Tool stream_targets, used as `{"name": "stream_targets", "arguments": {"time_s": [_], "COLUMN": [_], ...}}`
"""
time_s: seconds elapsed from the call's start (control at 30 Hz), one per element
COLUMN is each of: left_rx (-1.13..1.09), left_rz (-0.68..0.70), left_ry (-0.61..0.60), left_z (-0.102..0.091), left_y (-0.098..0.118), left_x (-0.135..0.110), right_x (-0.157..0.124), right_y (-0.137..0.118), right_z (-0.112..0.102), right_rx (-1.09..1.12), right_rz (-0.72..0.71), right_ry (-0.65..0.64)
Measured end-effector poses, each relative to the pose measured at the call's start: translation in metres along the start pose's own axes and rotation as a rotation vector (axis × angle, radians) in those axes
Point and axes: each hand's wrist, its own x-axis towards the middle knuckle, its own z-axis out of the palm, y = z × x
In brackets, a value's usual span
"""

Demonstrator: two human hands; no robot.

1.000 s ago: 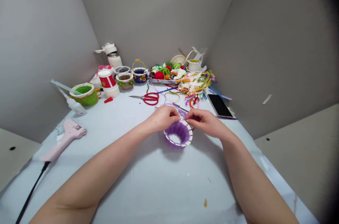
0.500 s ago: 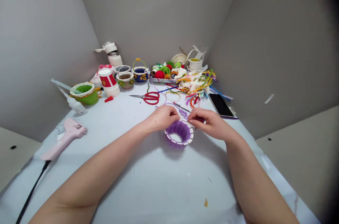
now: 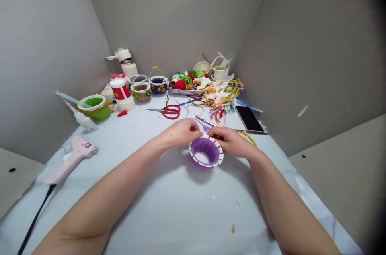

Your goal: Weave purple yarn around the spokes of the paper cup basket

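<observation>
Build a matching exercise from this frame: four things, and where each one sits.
Things
1. pink glue gun
2. red-handled scissors
3. black phone
4. purple basket

Places
A. between the left hand and the right hand
B. far left, apart from the other things
C. far right, near the wall
D. middle, just beyond the left hand

Pairs: 1-B, 2-D, 3-C, 4-A
</observation>
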Motion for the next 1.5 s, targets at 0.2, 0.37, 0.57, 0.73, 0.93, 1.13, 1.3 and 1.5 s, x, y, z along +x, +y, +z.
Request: {"name": "stream_targets", "arguments": {"time_s": [0.2,0.37,0.57,0.73,0.93,1.13,1.3,1.5], "left_rx": [-0.111,-0.154,-0.085,-0.059,-0.035,-0.036,-0.031,-0.024], "left_rz": [0.12,0.161,0.086,0.073,0.053,0.073,0.063,0.011], "left_ry": [0.039,0.046,0.044,0.058,0.057,0.057,0.061,0.055], "left_z": [0.017,0.026,0.019,0.019,0.02,0.02,0.018,0.009], "left_y": [0.001,-0.004,-0.004,-0.003,-0.003,-0.005,-0.004,-0.003], "left_x": [0.007,0.012,0.01,0.009,0.01,0.01,0.009,0.006], "right_x": [0.004,0.004,-0.004,-0.008,-0.01,-0.013,-0.013,-0.005], "right_y": [0.003,0.005,0.009,0.01,0.0,0.001,0.006,0.015], "right_z": [0.004,0.003,-0.007,-0.014,-0.013,-0.02,-0.022,-0.01], "right_rx": [-0.005,0.002,0.118,0.103,0.046,0.041,0.162,0.143], "right_rz": [-0.015,-0.014,0.103,0.065,0.0,0.0,0.063,0.11], "right_ry": [0.006,-0.025,0.018,0.088,0.079,0.063,-0.007,-0.052]}}
